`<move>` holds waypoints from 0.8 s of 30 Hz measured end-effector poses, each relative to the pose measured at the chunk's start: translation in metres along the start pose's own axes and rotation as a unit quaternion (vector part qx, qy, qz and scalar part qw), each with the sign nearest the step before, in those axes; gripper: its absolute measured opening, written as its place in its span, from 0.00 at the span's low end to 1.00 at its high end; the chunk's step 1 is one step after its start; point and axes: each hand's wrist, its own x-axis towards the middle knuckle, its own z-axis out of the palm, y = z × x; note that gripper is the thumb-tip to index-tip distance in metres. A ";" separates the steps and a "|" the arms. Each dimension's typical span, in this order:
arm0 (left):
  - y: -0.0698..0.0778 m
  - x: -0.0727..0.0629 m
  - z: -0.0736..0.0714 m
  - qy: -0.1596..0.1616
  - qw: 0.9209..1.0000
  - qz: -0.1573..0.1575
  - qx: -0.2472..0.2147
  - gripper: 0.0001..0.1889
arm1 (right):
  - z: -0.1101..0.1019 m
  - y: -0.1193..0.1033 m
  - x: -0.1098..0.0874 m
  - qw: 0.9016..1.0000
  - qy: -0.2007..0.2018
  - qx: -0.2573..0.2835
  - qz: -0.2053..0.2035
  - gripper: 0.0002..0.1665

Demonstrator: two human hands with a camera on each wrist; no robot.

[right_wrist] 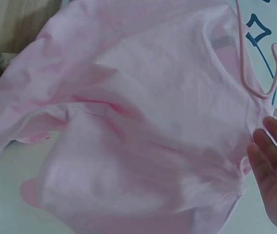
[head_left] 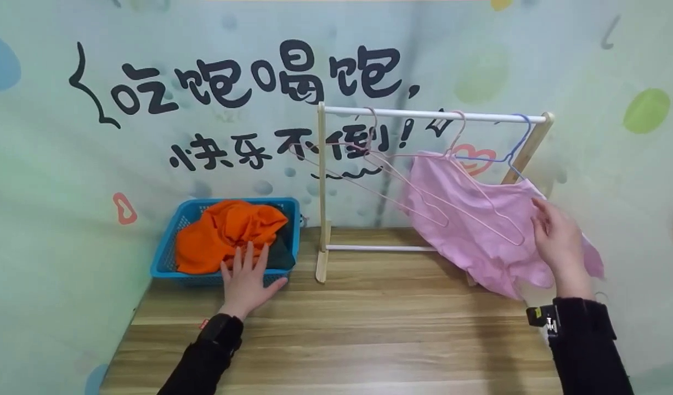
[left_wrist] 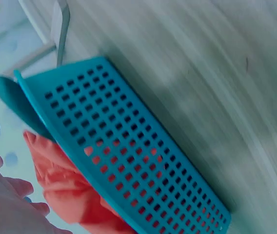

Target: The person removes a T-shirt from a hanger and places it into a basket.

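Observation:
A pink garment [head_left: 462, 236] hangs from a blue hanger [head_left: 479, 159] at the right end of a small rack. My right hand [head_left: 558, 236] is beside its right shoulder; in the right wrist view its loosely extended fingers [right_wrist: 267, 151] are right at the fabric's edge and grip nothing. On the left, an orange cloth [head_left: 202, 244] lies bunched in a blue basket [head_left: 160, 252], with a dark green cloth [head_left: 281, 255] next to it. Spread over the basket's front rim, my left hand [head_left: 247, 282] overlaps the orange cloth and holds nothing.
The rack has wooden posts [head_left: 322, 181] and a white top bar [head_left: 413, 113]. Two pink wire hangers [head_left: 372, 129] also hang from it, one crossing in front of the pink garment. Basket and rack stand on a wood-grain table [head_left: 341, 334], before a printed backdrop [head_left: 150, 33].

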 end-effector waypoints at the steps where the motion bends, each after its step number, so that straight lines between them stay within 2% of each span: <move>1: 0.002 -0.002 0.002 -0.002 1.000 0.001 0.003 0.51 | 0.000 -0.001 0.003 1.000 0.011 -0.001 -0.004 0.23; 3: 0.005 -0.005 0.006 -0.004 1.000 0.006 0.004 0.51 | -0.002 -0.002 0.009 1.000 0.024 -0.008 -0.006 0.24; 5: 0.007 -0.008 0.010 -0.005 1.000 0.009 0.008 0.51 | -0.002 -0.004 0.014 1.000 0.018 -0.013 0.002 0.25; 9: 0.012 -0.014 0.017 0.000 1.000 0.020 0.008 0.50 | -0.003 -0.004 0.021 0.998 -0.030 -0.026 0.040 0.29; 15: 0.019 -0.021 0.026 -0.009 0.999 0.030 0.002 0.50 | 0.002 -0.001 0.027 0.995 -0.069 -0.038 0.061 0.32; 20: 0.024 -0.025 0.035 -0.027 0.999 0.030 0.014 0.51 | 0.006 -0.003 0.031 0.994 -0.064 -0.046 0.078 0.29; 24: 0.030 -0.029 0.040 -0.039 0.999 0.034 0.017 0.52 | 0.008 -0.007 0.036 0.993 -0.047 -0.056 0.090 0.22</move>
